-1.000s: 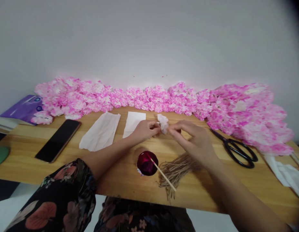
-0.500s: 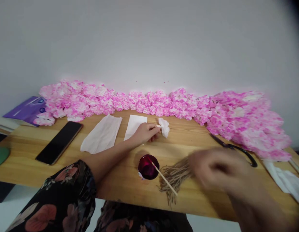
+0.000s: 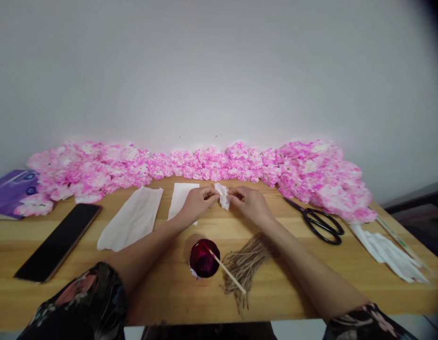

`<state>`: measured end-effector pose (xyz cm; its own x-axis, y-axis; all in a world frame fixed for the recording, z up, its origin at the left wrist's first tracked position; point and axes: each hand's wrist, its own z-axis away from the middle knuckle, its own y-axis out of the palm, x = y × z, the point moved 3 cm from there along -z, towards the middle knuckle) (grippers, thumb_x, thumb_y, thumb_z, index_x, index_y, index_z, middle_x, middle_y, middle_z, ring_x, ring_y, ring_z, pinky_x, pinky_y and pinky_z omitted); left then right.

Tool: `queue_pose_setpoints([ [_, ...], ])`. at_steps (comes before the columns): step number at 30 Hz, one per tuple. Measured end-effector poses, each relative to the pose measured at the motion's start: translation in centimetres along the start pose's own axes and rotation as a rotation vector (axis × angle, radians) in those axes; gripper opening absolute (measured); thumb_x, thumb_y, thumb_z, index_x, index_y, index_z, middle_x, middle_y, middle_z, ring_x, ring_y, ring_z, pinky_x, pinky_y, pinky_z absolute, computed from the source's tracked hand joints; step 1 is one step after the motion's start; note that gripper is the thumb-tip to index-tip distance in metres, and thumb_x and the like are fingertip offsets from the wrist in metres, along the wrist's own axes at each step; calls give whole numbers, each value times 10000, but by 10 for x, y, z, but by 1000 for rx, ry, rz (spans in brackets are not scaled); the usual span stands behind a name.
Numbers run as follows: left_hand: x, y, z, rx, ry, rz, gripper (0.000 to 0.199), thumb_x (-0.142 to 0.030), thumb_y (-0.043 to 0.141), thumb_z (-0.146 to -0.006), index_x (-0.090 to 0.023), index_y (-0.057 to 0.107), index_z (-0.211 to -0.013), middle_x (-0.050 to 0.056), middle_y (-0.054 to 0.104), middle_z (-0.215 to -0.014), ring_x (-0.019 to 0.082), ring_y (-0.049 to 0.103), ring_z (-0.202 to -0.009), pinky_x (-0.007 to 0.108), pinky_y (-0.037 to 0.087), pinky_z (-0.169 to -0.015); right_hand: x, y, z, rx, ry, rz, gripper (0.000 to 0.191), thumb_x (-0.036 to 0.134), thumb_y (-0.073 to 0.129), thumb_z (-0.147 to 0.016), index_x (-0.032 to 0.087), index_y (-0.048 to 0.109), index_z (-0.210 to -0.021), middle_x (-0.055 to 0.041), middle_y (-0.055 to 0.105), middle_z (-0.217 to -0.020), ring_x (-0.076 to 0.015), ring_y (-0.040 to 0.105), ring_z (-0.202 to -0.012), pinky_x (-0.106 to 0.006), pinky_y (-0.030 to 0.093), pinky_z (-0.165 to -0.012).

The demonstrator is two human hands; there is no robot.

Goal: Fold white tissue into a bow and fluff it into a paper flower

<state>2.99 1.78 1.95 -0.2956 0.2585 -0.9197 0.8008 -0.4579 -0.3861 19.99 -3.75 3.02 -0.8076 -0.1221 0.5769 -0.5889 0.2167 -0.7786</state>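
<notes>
Between my two hands is a small white tissue flower (image 3: 223,196), its petals ruffled. The fingers of my left hand (image 3: 205,198) pinch it at its left side. On the other side my right hand (image 3: 248,202) has its thumb and fingertips closed on the petals. Just below stands a small cup of dark red liquid (image 3: 204,259) with a thin wooden stick (image 3: 230,275) leaning out of it. Beside the cup lies a bundle of thin brown twigs (image 3: 248,264), partly under my right forearm. A white tissue sheet (image 3: 179,198) lies next to my left hand.
Pink and white paper flowers (image 3: 201,163) line the wall side of the wooden table (image 3: 162,297). At left are a black phone (image 3: 59,242), a larger tissue sheet (image 3: 132,219) and a purple packet (image 3: 15,193). Black scissors (image 3: 320,223) and folded white tissue (image 3: 385,250) lie at right.
My right hand has moved from over the twigs up to the tissue flower and now grips its petals. My left hand keeps its pinch. The view has shifted a little.
</notes>
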Motion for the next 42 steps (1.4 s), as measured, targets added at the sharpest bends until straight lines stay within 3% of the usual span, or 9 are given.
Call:
queue_pose_setpoints([
  [7,5,6,2,40,11,-32,196,-319,548,-799,-162,664,-816,-9,621,-684,93,512,-588,177,357,-527,4,13,2,-28,-16,-51,130,230,555,-800,211,684,-796,4,667,-744,-144,579,-653,-246,368,-580],
  [28,7,9,4,44,12,-28,183,-304,536,-815,-155,630,-766,-27,571,-655,87,503,-582,182,368,-546,-1,3,10,-22,6,-62,162,270,576,-816,221,702,-905,-15,696,-822,-161,600,-682,-270,409,-616],
  [35,8,10,3,28,56,-19,180,-300,555,-815,-150,650,-783,-20,613,-695,87,501,-606,190,347,-562,9,8,8,-12,-8,2,85,245,585,-794,216,664,-786,3,645,-726,-152,572,-684,-258,366,-600],
  [42,7,11,3,35,70,-53,185,-278,552,-819,-147,671,-764,-19,632,-685,93,510,-620,196,340,-573,13,9,10,-20,-40,-9,78,243,586,-807,215,657,-794,-2,634,-719,-153,565,-661,-257,375,-596],
])
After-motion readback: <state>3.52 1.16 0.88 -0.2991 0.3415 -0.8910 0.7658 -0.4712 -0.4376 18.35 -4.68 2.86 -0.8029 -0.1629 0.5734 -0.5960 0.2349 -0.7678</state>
